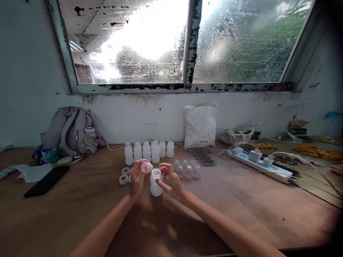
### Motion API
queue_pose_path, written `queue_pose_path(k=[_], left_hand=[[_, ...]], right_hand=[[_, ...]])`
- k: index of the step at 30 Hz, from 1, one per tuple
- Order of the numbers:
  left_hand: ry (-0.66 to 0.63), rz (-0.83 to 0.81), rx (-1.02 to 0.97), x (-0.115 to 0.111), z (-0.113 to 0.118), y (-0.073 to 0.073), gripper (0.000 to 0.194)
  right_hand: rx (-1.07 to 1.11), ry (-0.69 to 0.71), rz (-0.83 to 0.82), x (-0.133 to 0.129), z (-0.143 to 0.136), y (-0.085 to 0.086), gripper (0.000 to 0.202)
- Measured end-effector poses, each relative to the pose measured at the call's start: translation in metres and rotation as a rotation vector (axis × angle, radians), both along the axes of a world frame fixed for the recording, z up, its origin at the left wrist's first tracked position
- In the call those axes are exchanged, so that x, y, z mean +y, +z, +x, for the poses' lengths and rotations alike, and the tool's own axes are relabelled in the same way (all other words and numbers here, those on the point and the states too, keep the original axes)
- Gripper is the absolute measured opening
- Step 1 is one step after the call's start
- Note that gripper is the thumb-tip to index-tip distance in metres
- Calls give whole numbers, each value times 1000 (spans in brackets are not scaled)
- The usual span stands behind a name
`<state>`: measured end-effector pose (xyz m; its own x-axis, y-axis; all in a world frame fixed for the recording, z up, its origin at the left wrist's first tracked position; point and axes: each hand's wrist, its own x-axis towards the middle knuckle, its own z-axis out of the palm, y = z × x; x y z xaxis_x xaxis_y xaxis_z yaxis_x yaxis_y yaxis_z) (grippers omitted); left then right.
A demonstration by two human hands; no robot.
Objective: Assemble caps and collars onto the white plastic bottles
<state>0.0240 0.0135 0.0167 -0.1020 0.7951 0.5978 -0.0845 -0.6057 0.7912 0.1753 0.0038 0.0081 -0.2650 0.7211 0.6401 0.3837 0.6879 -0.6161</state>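
Pinched in my left hand (137,176) is a clear, translucent cap-like part (146,167), tilted above the table. An open-topped, frosted white bottle (156,186) stands upright just right of it. My right hand (171,181) is beside that bottle with its fingers apart, the thumb at the bottle's side. Behind my left hand, several white rings (123,179) lie on the table, partly hidden by the hand. A row of frosted bottles (146,152) stands farther back. To the right of my right hand are several clear domed covers (188,172).
On the left are a grey backpack (72,132), a green-blue packet (48,156) and a black phone (46,181). A white bag (200,125) stands against the wall. A white power strip (262,166) with cables lies right. Another person's hand (336,169) shows at the right edge.
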Motion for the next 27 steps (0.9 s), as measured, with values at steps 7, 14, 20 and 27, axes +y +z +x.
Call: queue_pose_path(k=[7,14,20,27], left_hand=[[-144,7,167,-3,7,-6,20],[-126,45,327,0,3,-15,28],[-83,106,416,2,4,-18,35],[-37,155,415,5,4,-19,35]], right_hand=[[31,147,-168,1,-7,-19,58],[0,129,-257,1,-11,-31,44],[-25,96,-250,2,-11,-28,36],[-42,92,-244,5,-9,-31,32]])
